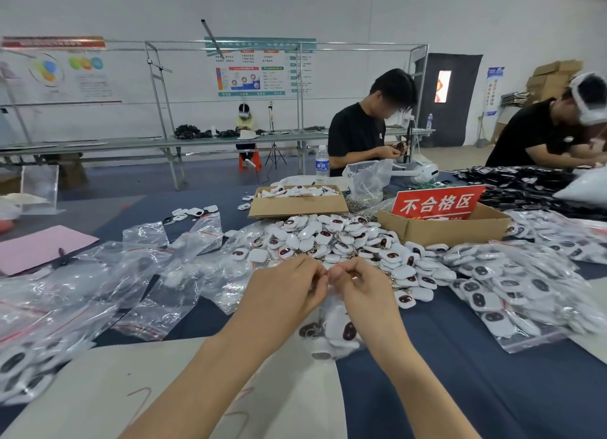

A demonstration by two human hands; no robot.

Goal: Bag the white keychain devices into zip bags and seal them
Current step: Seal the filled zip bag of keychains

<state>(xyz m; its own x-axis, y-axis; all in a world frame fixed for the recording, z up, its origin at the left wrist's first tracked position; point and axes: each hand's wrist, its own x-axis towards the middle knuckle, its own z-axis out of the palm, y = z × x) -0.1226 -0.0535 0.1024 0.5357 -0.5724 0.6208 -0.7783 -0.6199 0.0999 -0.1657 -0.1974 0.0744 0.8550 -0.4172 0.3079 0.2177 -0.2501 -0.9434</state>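
A clear zip bag (pixel 331 333) filled with several white keychain devices hangs between my hands above the blue table. My left hand (pixel 289 287) and my right hand (pixel 358 287) both pinch its top edge, fingertips almost touching at the middle. Just behind my hands lies a heap of loose white keychain devices (pixel 338 238) with dark oval windows. Empty zip bags (pixel 138 284) with red seal strips spread to the left. Filled bags (pixel 512 291) lie piled on the right.
Two cardboard boxes stand behind the heap, one with devices (pixel 297 200), one carrying a red sign (pixel 440 203). More filled bags (pixel 23 369) sit at the near left. A pink sheet (pixel 39 246) lies far left. Two people work across the table.
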